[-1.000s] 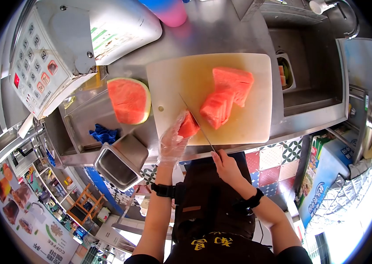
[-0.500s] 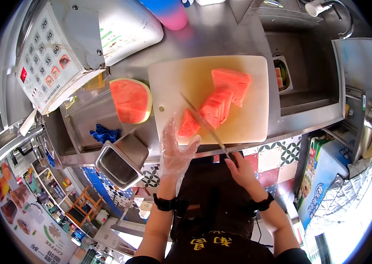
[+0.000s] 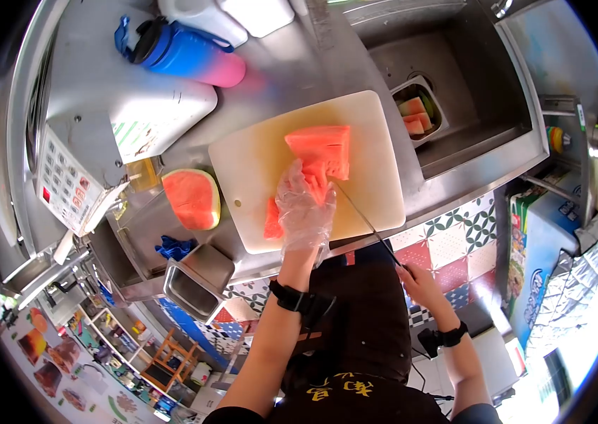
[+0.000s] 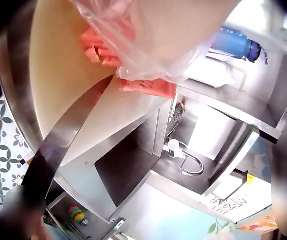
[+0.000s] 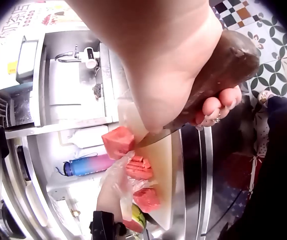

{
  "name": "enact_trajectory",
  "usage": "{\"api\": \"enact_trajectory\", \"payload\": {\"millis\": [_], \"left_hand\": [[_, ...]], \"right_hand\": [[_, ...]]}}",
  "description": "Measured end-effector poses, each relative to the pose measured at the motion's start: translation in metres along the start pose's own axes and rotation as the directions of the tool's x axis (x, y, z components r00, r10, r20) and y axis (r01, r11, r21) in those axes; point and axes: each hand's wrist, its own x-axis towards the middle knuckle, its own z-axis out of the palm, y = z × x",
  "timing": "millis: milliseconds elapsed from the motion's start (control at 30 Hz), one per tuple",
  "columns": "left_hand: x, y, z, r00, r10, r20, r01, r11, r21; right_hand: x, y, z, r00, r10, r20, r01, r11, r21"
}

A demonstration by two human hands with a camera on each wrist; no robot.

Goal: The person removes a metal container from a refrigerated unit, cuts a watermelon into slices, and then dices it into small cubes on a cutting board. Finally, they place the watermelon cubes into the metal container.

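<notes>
My left hand (image 3: 305,208), in a clear plastic glove, holds a cluster of watermelon slices (image 3: 317,185) on the white cutting board (image 3: 373,141), fingers on one side and thumb on the other. A larger rindless watermelon chunk (image 3: 324,145) lies just beyond the fingers. Partly hidden behind the glove is a separate watermelon piece (image 3: 272,222). My bare right hand (image 3: 423,286) grips the dark handle (image 5: 226,65) of a long knife (image 4: 66,125). The blade slants over the board's near edge, its tip close to the slices.
Left of the board lies a cut watermelon with rind (image 3: 191,199). A metal container (image 3: 196,286) and a blue cloth (image 3: 174,247) are nearer me. A blue-pink bottle (image 3: 186,56) lies at the back. In the sink (image 3: 468,63), a small tub holds rind pieces (image 3: 415,116).
My left hand let go of the small watermelon piece and moved right onto the slices. The knife came away from that piece, rightward and toward me. The head view has turned.
</notes>
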Motion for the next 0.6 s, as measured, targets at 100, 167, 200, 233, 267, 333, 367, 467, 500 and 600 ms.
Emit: {"api": "enact_trajectory", "payload": {"millis": [100, 167, 200, 233, 267, 333, 367, 467, 500, 600], "left_hand": [[0.01, -0.002, 0.001, 0.996, -0.048, 0.077, 0.053, 0.996, -0.066], [0.015, -0.013, 0.007, 0.994, -0.053, 0.097, 0.072, 0.975, -0.211], [0.014, -0.005, 0.0, 0.994, -0.06, 0.092, 0.076, 0.98, -0.185], [0.013, 0.003, -0.007, 0.994, -0.068, 0.087, 0.081, 0.984, -0.16], [0.015, -0.01, 0.001, 0.991, -0.101, 0.09, 0.124, 0.944, -0.306], [0.023, -0.042, 0.016, 0.981, -0.163, 0.104, 0.193, 0.795, -0.576], [0.021, -0.048, 0.016, 0.982, -0.156, 0.104, 0.187, 0.785, -0.59], [0.012, -0.037, 0.004, 0.976, -0.184, 0.115, 0.216, 0.762, -0.61], [0.01, -0.033, 0.001, 0.966, -0.227, 0.121, 0.253, 0.762, -0.595], [0.004, -0.035, 0.003, 0.968, -0.234, 0.09, 0.239, 0.753, -0.613]], "right_hand": [[0.019, -0.002, 0.003, 0.997, -0.062, 0.049, 0.064, 0.997, -0.037], [0.029, -0.008, 0.0, 0.992, -0.106, 0.071, 0.112, 0.99, -0.091], [0.034, -0.005, 0.0, 0.988, -0.137, 0.073, 0.145, 0.982, -0.118], [0.038, -0.003, 0.001, 0.983, -0.169, 0.078, 0.179, 0.973, -0.144], [0.041, -0.003, 0.001, 0.976, -0.202, 0.085, 0.214, 0.962, -0.171], [0.04, -0.01, -0.005, 0.973, -0.204, 0.106, 0.221, 0.957, -0.186], [0.04, -0.012, -0.008, 0.972, -0.203, 0.116, 0.223, 0.955, -0.197], [0.047, -0.009, -0.013, 0.961, -0.249, 0.117, 0.267, 0.946, -0.182], [0.053, -0.007, -0.013, 0.961, -0.257, 0.105, 0.271, 0.949, -0.161], [0.069, -0.005, -0.011, 0.955, -0.288, 0.075, 0.295, 0.948, -0.115]]}}
